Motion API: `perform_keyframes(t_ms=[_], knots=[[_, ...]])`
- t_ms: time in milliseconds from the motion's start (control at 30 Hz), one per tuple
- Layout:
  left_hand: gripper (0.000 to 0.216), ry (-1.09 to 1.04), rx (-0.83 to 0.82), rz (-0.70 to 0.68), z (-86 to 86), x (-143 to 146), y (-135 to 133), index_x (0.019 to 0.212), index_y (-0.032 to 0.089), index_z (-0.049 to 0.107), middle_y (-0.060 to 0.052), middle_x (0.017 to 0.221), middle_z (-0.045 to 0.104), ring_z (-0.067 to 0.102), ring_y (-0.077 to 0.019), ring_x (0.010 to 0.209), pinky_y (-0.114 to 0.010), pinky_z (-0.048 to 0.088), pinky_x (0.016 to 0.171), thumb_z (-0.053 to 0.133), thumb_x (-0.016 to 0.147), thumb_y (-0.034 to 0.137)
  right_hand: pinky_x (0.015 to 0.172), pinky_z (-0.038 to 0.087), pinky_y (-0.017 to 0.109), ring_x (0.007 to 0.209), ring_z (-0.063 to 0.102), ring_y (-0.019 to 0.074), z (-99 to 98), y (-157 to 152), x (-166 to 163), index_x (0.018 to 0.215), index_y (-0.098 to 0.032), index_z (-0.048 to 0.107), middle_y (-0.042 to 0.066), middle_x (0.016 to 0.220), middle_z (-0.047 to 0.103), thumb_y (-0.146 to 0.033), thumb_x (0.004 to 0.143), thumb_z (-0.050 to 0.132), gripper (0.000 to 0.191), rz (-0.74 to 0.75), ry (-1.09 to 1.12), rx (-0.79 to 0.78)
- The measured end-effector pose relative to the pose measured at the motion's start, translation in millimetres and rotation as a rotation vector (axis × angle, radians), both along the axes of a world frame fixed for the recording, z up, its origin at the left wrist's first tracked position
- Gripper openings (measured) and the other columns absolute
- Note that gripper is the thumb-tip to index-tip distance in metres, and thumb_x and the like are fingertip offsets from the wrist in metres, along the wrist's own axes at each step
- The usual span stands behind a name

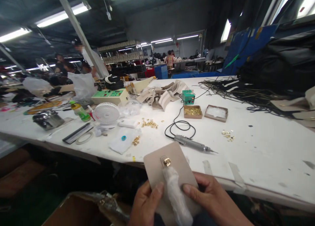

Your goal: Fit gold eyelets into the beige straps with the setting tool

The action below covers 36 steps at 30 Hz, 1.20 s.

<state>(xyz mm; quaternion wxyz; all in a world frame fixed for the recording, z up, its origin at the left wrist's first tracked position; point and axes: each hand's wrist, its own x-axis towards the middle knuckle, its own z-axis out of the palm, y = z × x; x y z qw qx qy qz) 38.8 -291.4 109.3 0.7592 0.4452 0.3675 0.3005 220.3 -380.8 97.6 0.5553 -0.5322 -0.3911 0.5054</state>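
Between my two hands is a beige leather panel (154, 162) with rounded corners, tilted up in front of the table edge. A gold metal clasp (167, 162) sits on its upper part, and a strip wrapped in white plastic (175, 193) hangs down from the clasp. My left hand (147, 201) grips the panel's left edge, thumb on the front face. On the right edge my right hand (208, 193) holds it the same way. The fingers behind the panel are hidden. Just beyond the panel, a grey electric screwdriver (190, 143) lies on the table with its bit pointing right.
On the white table (236, 167) are a box of small gold parts (192, 111), another small box (216, 113), loose gold pieces (149, 123), a green power unit (188, 97), a white fan (106, 113), a bottle (80, 111) and beige pieces (163, 98). Below left stands an open carton (73, 209).
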Motion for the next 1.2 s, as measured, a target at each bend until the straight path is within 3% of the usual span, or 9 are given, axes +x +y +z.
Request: perform_keyframes(t_ms=[33, 100, 200, 300, 400, 533, 667, 900, 1200], knots=[[0.062, -0.016, -0.026, 0.01, 4.8, 5.8, 2.4, 0.115, 0.011, 0.078, -0.013, 0.086, 0.08, 0.075, -0.0309, 0.082, -0.043, 0.06, 0.082, 0.082, 0.078, 0.06, 0.067, 0.055, 0.03, 0.076, 0.068, 0.0217, 1.5, -0.7, 1.2, 0.103, -0.021, 0.08, 0.006, 0.089, 0.076, -0.06, 0.091, 0.07, 0.042, -0.052, -0.089, 0.034], [0.06, 0.0, -0.02, 0.007, 12.1, 16.3, 5.4, 0.116, 0.01, 0.078, -0.014, 0.087, 0.08, 0.075, -0.03, 0.083, -0.041, 0.06, 0.081, 0.081, 0.081, 0.059, 0.071, 0.058, 0.031, 0.081, 0.069, 0.022, 3.8, -0.2, 4.4, 0.109, -0.024, 0.079, 0.006, 0.094, 0.076, -0.051, 0.092, 0.072, 0.032, -0.308, -0.334, 0.172], [0.055, 0.055, 0.111, -0.052, 16.7, 26.0, 4.2, 0.112, 0.011, 0.08, -0.013, 0.091, 0.081, 0.075, -0.0287, 0.086, -0.037, 0.06, 0.082, 0.079, 0.083, 0.058, 0.073, 0.058, 0.032, 0.083, 0.068, 0.0211, 6.4, 3.9, 8.1, 0.113, -0.027, 0.076, 0.006, 0.099, 0.074, -0.033, 0.09, 0.076, 0.024, -0.634, -0.72, 0.442], [0.058, 0.1, 0.211, -0.067, 15.9, 29.1, -1.0, 0.113, 0.011, 0.081, -0.013, 0.093, 0.081, 0.074, -0.0283, 0.087, -0.034, 0.059, 0.079, 0.075, 0.086, 0.062, 0.072, 0.058, 0.033, 0.084, 0.07, 0.0213, 7.0, 9.5, 5.6, 0.111, -0.026, 0.076, 0.007, 0.097, 0.074, -0.025, 0.09, 0.076, 0.021, -0.551, -0.949, 0.542], [0.057, 0.127, 0.222, 0.008, 13.0, 28.6, -4.8, 0.113, 0.012, 0.081, -0.011, 0.091, 0.081, 0.073, -0.0279, 0.087, -0.033, 0.059, 0.079, 0.073, 0.087, 0.063, 0.072, 0.056, 0.034, 0.082, 0.07, 0.0211, 5.3, 14.3, -1.6, 0.108, -0.025, 0.077, 0.007, 0.094, 0.075, -0.025, 0.091, 0.076, 0.017, -0.485, -1.01, 0.529], [0.056, 0.137, 0.267, 0.018, 7.6, 24.6, -4.9, 0.111, 0.011, 0.08, -0.011, 0.092, 0.08, 0.073, -0.0287, 0.093, -0.031, 0.058, 0.08, 0.071, 0.09, 0.062, 0.069, 0.056, 0.029, 0.077, 0.069, 0.0188, 6.9, 18.3, -10.4, 0.093, -0.024, 0.076, 0.003, 0.087, 0.074, -0.027, 0.09, 0.077, 0.005, -0.419, -0.774, 0.418], [0.055, 0.149, 0.279, -0.013, 2.2, 19.8, -2.1, 0.114, 0.012, 0.08, -0.011, 0.096, 0.08, 0.073, -0.0275, 0.093, -0.028, 0.057, 0.077, 0.065, 0.094, 0.061, 0.065, 0.055, 0.023, 0.071, 0.067, 0.015, 10.6, 19.9, -15.4, 0.078, -0.023, 0.069, -0.002, 0.077, 0.071, -0.025, 0.086, 0.081, 0.015, -0.424, -0.588, 0.359], [0.055, 0.139, 0.179, -0.105, -3.3, 16.3, 3.3, 0.122, 0.012, 0.076, -0.012, 0.102, 0.08, 0.072, -0.0282, 0.099, -0.028, 0.057, 0.076, 0.063, 0.097, 0.058, 0.073, 0.056, 0.023, 0.081, 0.071, 0.014, -1.7, 19.3, -13.0, 0.096, -0.026, 0.076, 0.0, 0.089, 0.075, -0.015, 0.094, 0.073, 0.01, -0.349, -0.694, 0.521], [0.056, 0.168, 0.155, -0.215, -2.1, 9.2, 9.5, 0.115, 0.012, 0.078, -0.011, 0.1, 0.078, 0.064, -0.0191, 0.075, -0.025, 0.05, 0.065, 0.063, 0.095, 0.062, 0.062, 0.053, 0.025, 0.073, 0.066, 0.0156, 11.9, 24.1, 6.0, 0.091, -0.025, 0.081, 0.003, 0.081, 0.068, -0.031, 0.1, 0.068, 0.017, -0.044, -0.62, 0.376]])
